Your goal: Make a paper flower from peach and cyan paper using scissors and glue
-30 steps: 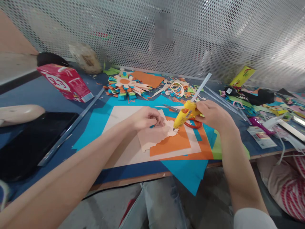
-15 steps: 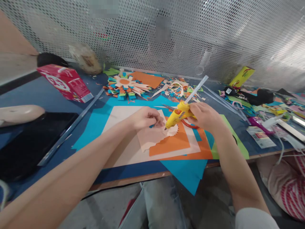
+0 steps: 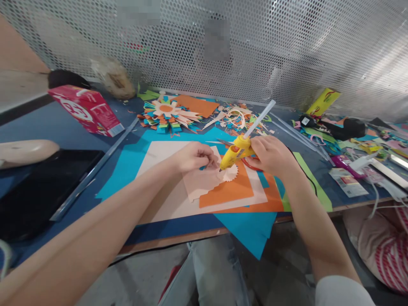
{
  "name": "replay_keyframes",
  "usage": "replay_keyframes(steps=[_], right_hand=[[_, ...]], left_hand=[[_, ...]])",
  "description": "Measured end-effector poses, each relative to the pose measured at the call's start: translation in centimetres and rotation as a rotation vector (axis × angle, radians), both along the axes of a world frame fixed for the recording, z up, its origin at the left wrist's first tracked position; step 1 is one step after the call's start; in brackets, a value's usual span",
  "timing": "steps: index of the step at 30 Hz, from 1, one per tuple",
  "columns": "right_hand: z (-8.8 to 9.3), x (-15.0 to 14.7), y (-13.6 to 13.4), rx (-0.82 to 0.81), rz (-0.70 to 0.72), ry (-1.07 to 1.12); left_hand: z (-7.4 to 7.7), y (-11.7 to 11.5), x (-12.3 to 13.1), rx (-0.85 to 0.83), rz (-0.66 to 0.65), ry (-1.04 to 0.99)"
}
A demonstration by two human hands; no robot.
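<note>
Two bare hands over stacked coloured paper near the front edge of the blue table (image 3: 47,127); left hand (image 3: 194,156) with fingers curled and thumb pressed to fingertips, pinching a small paper piece (image 3: 213,165) too small to identify further, just above the pale pink sheet (image 3: 200,185); right hand (image 3: 270,155) wrapped closed around the yellow glue gun (image 3: 237,151), nozzle tilted down and to the left, tip at the toothed cream disc (image 3: 230,173), touching or just off it, not discernible; clear glue stick (image 3: 259,119) projecting up and right from the gun's rear. Judged from this posture, for a clean bond: keep the nozzle low and steady; squeeze lightly for one small bead; hold the pinched piece near enough to seat while the glue is soft; keep the left fingertips off the hot tip; mind the black cord (image 3: 307,174) behind the right wrist. Beneath the disc, an orange sheet (image 3: 229,191); behind the right hand, red-handled scissors (image 3: 251,166), partly hidden; farther back, a layered paper flower (image 3: 165,112); to the left, a metal ruler (image 3: 95,168), a black tablet (image 3: 41,182) and a red carton (image 3: 86,108); along the rear, a perforated metal screen (image 3: 287,51). Writing: white lettering on the carton, not legible; red mark on a yellow-green packet (image 3: 323,102), unreadable; small white label (image 3: 349,182) with red print, too small to read; no brand visible on the gun.
</note>
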State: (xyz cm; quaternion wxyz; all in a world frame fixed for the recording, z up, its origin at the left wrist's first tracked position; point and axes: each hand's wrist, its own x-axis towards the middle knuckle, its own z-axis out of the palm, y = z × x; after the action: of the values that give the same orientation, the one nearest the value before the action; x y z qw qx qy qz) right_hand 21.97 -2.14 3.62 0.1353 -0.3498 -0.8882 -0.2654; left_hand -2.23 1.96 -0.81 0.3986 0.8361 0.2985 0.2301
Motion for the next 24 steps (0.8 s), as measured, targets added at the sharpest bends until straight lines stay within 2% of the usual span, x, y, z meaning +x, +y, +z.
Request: replay_keyframes(steps=[8, 13, 24], right_hand=[[-0.09, -0.18, 0.04, 0.017, -0.03, 0.019], [-0.33, -0.15, 0.2, -0.015, 0.036, -0.01], [0.18, 0.28, 0.04, -0.042, 0.084, -0.008]], left_hand=[[0.25, -0.17, 0.09, -0.008, -0.008, -0.014], [0.45, -0.23, 0.13, -0.002, 0.008, 0.012], [0.13, -0.08, 0.05, -0.016, -0.008, -0.01]])
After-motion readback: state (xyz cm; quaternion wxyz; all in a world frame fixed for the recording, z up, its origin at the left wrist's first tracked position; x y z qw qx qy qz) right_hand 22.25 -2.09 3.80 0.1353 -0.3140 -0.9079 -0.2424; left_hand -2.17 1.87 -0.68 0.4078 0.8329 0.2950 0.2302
